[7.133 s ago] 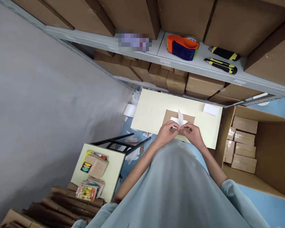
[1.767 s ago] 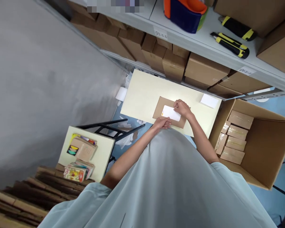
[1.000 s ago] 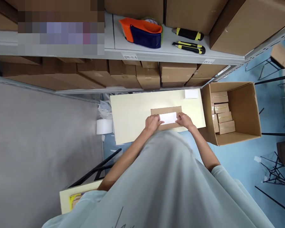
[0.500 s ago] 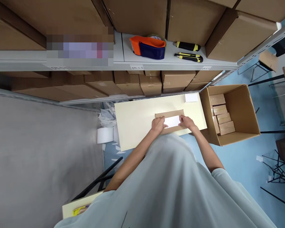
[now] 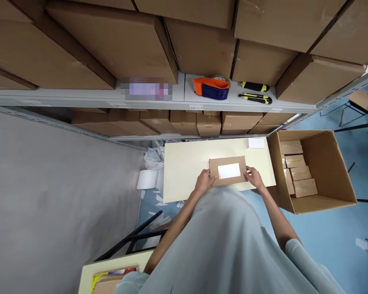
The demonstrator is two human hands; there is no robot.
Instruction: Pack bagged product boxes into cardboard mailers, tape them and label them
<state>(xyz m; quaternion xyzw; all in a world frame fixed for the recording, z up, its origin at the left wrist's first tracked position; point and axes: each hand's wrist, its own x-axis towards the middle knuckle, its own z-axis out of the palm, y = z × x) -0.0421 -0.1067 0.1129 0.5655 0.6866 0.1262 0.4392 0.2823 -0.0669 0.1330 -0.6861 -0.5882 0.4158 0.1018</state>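
Observation:
A flat brown cardboard box (image 5: 214, 166) lies on the cream tabletop (image 5: 184, 163) close to my body. On its upper face sits a white label (image 5: 229, 171) with a small yellow mark at one corner. My left hand (image 5: 205, 180) grips the box's left edge, thumb on top. At the opposite edge, my right hand (image 5: 253, 176) pinches the box between thumb and fingers. A stack of white labels (image 5: 256, 143) rests at the table's far right corner.
Right of the table stands a large open carton (image 5: 334, 163) with several small boxes inside. The shelf (image 5: 159, 104) ahead bears cartons, an orange-and-blue tape dispenser (image 5: 211, 88) and utility knives (image 5: 254, 92). A white roll (image 5: 147, 179) and scrap paper lie left of the table.
Both hands have moved off the label to the box's side edges, leaving the label lying on the box. The camera view has shifted, so the scene appears lower and further right.

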